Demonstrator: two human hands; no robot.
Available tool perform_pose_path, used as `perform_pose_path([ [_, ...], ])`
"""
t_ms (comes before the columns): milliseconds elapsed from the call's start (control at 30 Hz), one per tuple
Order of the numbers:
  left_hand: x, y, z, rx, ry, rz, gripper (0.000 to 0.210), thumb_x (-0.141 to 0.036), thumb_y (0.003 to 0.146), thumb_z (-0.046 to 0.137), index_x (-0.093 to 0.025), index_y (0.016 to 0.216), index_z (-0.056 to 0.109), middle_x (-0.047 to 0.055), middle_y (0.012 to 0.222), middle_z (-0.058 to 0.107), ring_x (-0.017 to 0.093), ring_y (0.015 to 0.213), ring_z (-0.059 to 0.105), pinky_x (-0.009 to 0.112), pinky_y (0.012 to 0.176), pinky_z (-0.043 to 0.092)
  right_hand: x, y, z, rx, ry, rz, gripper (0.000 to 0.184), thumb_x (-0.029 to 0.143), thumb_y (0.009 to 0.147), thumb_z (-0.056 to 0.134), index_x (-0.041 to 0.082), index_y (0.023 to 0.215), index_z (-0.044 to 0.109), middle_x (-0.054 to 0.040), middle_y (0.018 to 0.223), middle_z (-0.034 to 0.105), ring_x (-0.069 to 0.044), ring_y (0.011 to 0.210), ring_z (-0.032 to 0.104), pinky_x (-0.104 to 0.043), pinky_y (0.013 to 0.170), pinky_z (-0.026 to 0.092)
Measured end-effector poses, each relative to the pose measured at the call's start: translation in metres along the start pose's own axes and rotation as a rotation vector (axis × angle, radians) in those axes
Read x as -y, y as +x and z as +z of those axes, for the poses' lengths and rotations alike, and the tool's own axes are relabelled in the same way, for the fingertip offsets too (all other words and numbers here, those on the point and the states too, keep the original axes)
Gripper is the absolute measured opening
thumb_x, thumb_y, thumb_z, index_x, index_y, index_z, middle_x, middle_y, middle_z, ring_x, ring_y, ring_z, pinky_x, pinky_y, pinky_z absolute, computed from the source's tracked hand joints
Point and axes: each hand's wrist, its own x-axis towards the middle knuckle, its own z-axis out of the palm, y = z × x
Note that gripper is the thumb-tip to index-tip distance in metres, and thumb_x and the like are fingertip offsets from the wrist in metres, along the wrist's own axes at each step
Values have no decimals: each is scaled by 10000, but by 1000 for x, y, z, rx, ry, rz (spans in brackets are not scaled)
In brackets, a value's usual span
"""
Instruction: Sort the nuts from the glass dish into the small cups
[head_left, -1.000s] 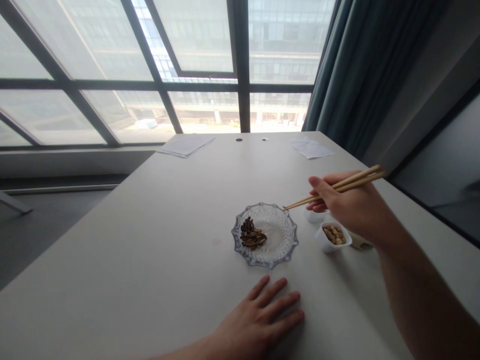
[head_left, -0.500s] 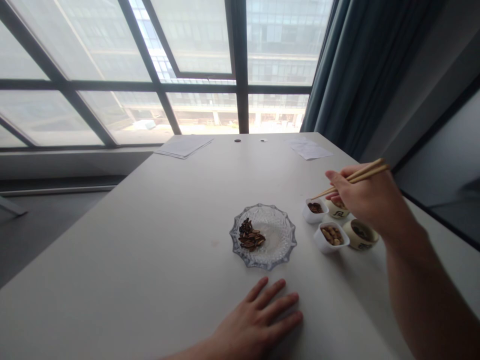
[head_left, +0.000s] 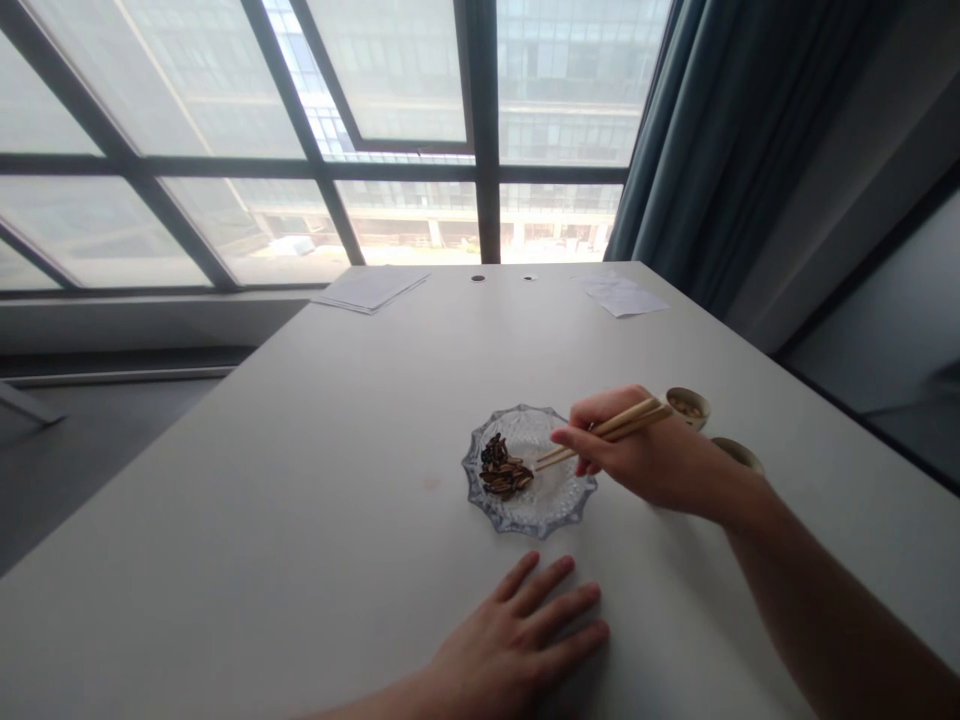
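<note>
My right hand (head_left: 637, 445) grips a pair of wooden chopsticks (head_left: 622, 425), their tips low over the glass dish (head_left: 555, 515), just right of a pile of dark striped seeds (head_left: 506, 475). Whether the tips touch the dish or a seed I cannot tell. The dish is clear, with a scalloped, pointed rim. My left hand (head_left: 517, 635) lies flat on the table in front of the dish, fingers spread, holding nothing. Beyond my right hand stand a cream cup (head_left: 686, 410) with light brown pieces in it and a second cup (head_left: 739, 455), partly covered by my wrist.
The white table (head_left: 285, 480) reaches to the window. At its far end lie paper sheets (head_left: 371, 290) on the left and another paper (head_left: 626, 295) on the right. A dark blue curtain (head_left: 690, 150) hangs at the right.
My right hand has moved left with the chopsticks, from above the small containers to the glass dish. It now hides the two white containers. My left hand stays put.
</note>
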Motion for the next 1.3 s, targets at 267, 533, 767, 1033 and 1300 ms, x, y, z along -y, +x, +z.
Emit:
perform_pose_path([
  [267, 1, -1, 3, -18, 14, 7, 668, -468, 1008, 635, -240, 1585, 388, 43, 1669, 337, 346, 1556, 257, 571, 1271, 235, -5, 4, 12, 114, -17, -107, 428, 390, 988, 610, 198, 612, 538, 19, 602, 633, -125, 589, 579, -225, 569, 422],
  [533, 1, 0, 4, -15, 12, 9, 675, -483, 1007, 638, -237, 1584, 390, 46, 1668, 337, 354, 1549, 273, 581, 1264, 248, -6, 9, 20, 83, -15, -96, 470, 435, 1005, 576, 191, 605, 541, 3, 605, 649, -123, 569, 577, -231, 555, 410],
  [767, 0, 0, 2, -30, 17, 4, 688, -479, 989, 668, -238, 1576, 405, 60, 1646, 383, 339, 1551, 275, 561, 1273, 237, 0, -2, 3, -15, 15, -36, 463, 479, 982, 604, 199, 613, 612, -15, 608, 696, -159, 566, 650, -249, 524, 459],
  [1033, -1, 0, -2, -27, 4, 0, 662, -510, 1003, 633, -237, 1568, 423, 41, 1653, 370, 336, 1546, 287, 547, 1284, 211, -6, -30, -56, -582, -306, 84, 385, 496, 952, 637, 222, 693, 714, -83, 680, 758, -223, 562, 706, -308, 472, 466],
  [1300, 0, 0, -1, -2, -5, -3, 652, -488, 1014, 618, -238, 1578, 407, 35, 1669, 332, 342, 1551, 273, 562, 1280, 213, -42, -6, -65, -648, -329, 229, 332, 413, 933, 645, 233, 655, 670, -78, 619, 732, -251, 573, 707, -326, 490, 466],
])
